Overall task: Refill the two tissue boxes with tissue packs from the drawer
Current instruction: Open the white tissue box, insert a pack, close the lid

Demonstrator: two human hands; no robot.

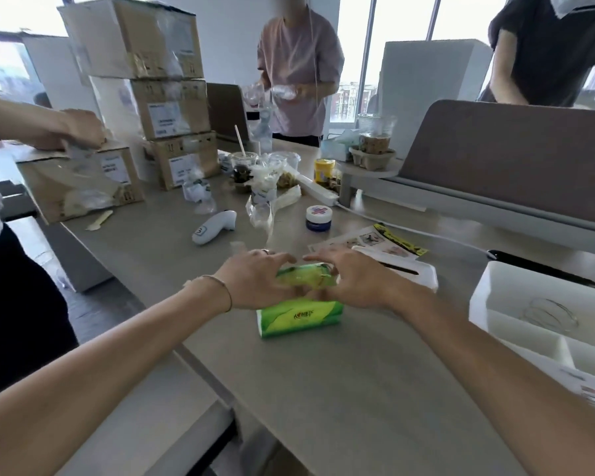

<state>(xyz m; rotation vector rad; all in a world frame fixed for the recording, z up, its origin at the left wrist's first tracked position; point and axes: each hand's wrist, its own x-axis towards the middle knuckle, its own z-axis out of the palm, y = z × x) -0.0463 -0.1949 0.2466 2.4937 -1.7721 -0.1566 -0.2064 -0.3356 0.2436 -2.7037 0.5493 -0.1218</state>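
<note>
Head view: my left hand [255, 280] and right hand [354, 280] both grip the soft green plastic-wrapped tissue pack [301, 305], tearing its top open. Next, I judge, it goes into the white rectangular tissue box [409, 269] just beyond my right hand.

Cardboard boxes [172, 108] stood stacked at the far left of my table [340, 389], another carton [83, 187] in front of them with clear plastic over it. A white handheld thermometer [214, 227] lay near the middle (marked with a "3"). Beyond it, a small blue jar with a white lid [318, 218]. A white power strip [318, 192] ran behind that, beside a yellow-lidded container [324, 169]. Drink cups [374, 137] sat in a pulp carrier on a low shelf. A grey partition [516, 163] stood to the right. A leaflet [368, 240] lay flat before it. Two people stood across from me.
</note>
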